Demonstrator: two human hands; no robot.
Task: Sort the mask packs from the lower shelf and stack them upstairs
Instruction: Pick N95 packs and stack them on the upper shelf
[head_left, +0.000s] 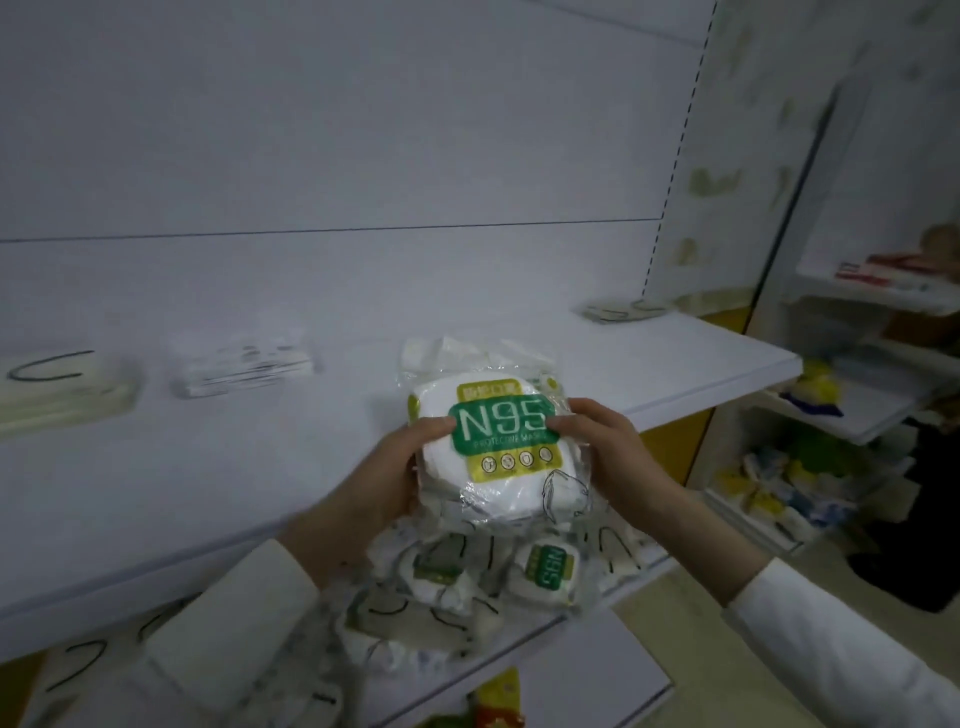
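Note:
Both hands hold a small stack of N95 mask packs (493, 441), white masks in clear wrap with a green and yellow label, just above the front edge of the upper shelf (260, 467). My left hand (395, 467) grips the stack's left side, thumb on the label. My right hand (608, 452) grips its right side. On the lower shelf (582, 670), a loose heap of mask packs (467, 587) lies under my wrists, some with the same green N95 label (545, 569).
On the upper shelf lie three other piles of packs: far left (62, 389), middle left (244, 364) and back right corner (623, 309). More white packs (467, 353) sit right behind the held stack. Another shelf unit (831, 415) with mixed goods stands at the right.

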